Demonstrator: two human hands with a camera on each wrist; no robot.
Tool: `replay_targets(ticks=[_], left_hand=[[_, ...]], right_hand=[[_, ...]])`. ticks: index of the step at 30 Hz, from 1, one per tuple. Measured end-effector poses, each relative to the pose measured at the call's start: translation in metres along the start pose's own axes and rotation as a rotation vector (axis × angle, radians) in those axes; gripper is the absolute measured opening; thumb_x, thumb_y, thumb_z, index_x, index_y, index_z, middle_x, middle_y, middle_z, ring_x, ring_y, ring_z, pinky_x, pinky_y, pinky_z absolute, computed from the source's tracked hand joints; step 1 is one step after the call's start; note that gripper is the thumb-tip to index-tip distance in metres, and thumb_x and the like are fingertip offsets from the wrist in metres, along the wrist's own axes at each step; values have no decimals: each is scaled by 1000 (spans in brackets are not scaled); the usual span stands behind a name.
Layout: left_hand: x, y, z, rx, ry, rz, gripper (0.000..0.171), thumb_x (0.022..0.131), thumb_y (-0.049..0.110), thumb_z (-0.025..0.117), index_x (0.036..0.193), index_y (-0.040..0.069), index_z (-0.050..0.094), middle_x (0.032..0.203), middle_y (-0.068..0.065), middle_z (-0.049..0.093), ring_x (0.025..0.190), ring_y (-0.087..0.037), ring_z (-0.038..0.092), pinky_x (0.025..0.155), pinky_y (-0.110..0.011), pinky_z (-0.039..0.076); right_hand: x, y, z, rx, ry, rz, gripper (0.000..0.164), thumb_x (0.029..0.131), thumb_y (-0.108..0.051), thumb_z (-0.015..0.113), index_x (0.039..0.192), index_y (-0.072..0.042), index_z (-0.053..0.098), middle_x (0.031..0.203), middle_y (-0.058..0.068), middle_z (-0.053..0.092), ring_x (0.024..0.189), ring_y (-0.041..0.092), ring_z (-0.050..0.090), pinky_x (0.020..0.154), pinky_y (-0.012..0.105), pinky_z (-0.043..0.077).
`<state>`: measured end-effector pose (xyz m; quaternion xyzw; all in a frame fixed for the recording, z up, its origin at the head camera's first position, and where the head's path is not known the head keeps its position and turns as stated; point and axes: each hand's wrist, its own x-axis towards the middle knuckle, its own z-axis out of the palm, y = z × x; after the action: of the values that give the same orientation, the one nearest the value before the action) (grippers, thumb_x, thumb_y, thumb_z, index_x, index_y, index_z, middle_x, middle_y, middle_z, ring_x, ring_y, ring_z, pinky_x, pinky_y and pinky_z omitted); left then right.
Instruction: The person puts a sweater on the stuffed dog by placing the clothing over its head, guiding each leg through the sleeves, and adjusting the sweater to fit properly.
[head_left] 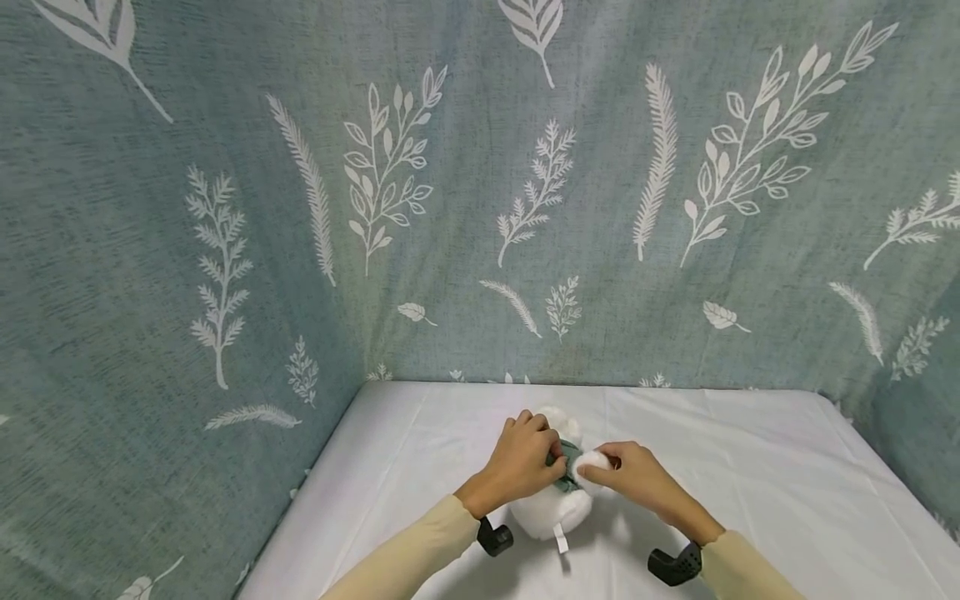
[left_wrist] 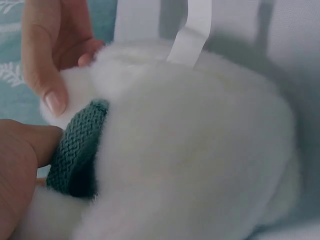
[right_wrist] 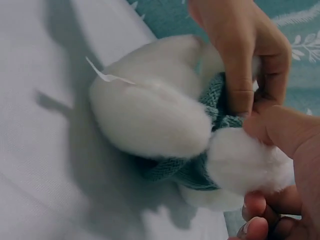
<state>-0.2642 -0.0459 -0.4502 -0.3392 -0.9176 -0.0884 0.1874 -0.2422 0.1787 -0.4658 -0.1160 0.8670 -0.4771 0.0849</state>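
Note:
A white furry plush toy (head_left: pixel 540 515) lies on the white-covered surface, wearing a green knitted garment (head_left: pixel 572 454). A white fabric tag (head_left: pixel 560 538) sticks out from its body. My left hand (head_left: pixel 523 458) has its fingers curled at the garment and pinches the knit, seen close up as a ribbed green band (left_wrist: pixel 77 145) in the left wrist view. With thumb and fingers, my right hand (head_left: pixel 637 475) grips a rounded white limb (right_wrist: pixel 245 165) beside the garment's edge. The fingers of both hands nearly meet there in the right wrist view.
White cloth (head_left: pixel 720 467) covers the flat surface around the toy. Green-grey curtains (head_left: pixel 450 317) with white leaf prints hang behind it and along both sides. A black wrist camera (head_left: pixel 495 537) sits under the left wrist, and another black camera (head_left: pixel 675 565) under the right.

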Motion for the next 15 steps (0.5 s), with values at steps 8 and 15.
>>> replay_targets(ticks=[8, 15], left_hand=[[1, 2, 3, -15, -24, -22, 17, 93, 33, 76, 80, 25, 71, 87, 8, 54, 80, -12, 43, 71, -27, 32], [-1, 0, 0, -170, 7, -37, 14, 96, 36, 72, 87, 25, 72, 91, 7, 58, 83, -11, 44, 74, -28, 35]], right_hand=[[-3, 3, 5, -52, 68, 39, 38, 89, -46, 79, 79, -12, 64, 64, -1, 43, 60, 13, 38, 56, 28, 35], [-3, 7, 2, -38, 47, 67, 40, 91, -46, 77, 80, -11, 62, 66, 1, 44, 61, 15, 38, 58, 29, 35]])
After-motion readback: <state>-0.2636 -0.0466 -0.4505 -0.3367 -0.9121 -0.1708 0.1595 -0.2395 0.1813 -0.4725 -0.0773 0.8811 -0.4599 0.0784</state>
